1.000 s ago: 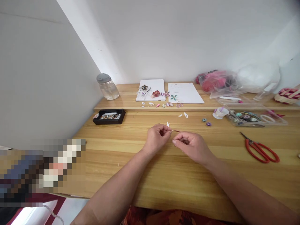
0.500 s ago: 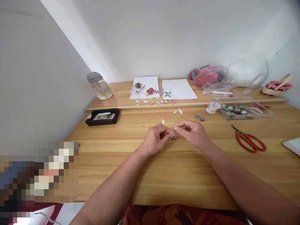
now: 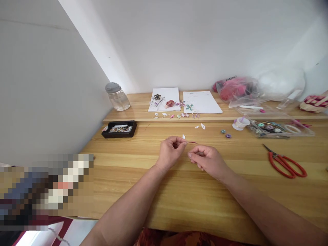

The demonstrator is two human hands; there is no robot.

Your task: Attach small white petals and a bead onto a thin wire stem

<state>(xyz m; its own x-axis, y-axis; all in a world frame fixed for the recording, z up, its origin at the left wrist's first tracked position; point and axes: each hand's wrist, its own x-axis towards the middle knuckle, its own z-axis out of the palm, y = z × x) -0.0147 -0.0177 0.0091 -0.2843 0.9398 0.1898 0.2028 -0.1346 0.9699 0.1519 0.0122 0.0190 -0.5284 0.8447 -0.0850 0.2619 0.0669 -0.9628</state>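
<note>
Over the middle of the wooden table, my left hand [image 3: 172, 150] pinches the end of a thin dark reddish strand [image 3: 192, 142], which points to the right. Just right of it and slightly lower is my right hand [image 3: 207, 160], its thumb and forefinger pressed together; whatever lies between them, if anything, is too small to make out. Small white pieces [image 3: 183, 136] lie right behind my left hand. Two small beaded bits, one bluish [image 3: 222, 131] and one purple [image 3: 228, 136], rest beyond my right hand.
Red-handled scissors [image 3: 287, 164] lie at the right. Behind them are a clear case of spools [image 3: 279, 128] and a white spool [image 3: 241, 123]. A black bead tray [image 3: 119, 129] and a bottle [image 3: 118, 97] stand left. Paper sheets [image 3: 202, 102] and beaded flowers [image 3: 169, 103] lie at the back.
The strand now stretches out from my left fingertips, where a small purplish piece showed before. My right hand has dropped slightly lower than my left. The view has shifted a little left.
</note>
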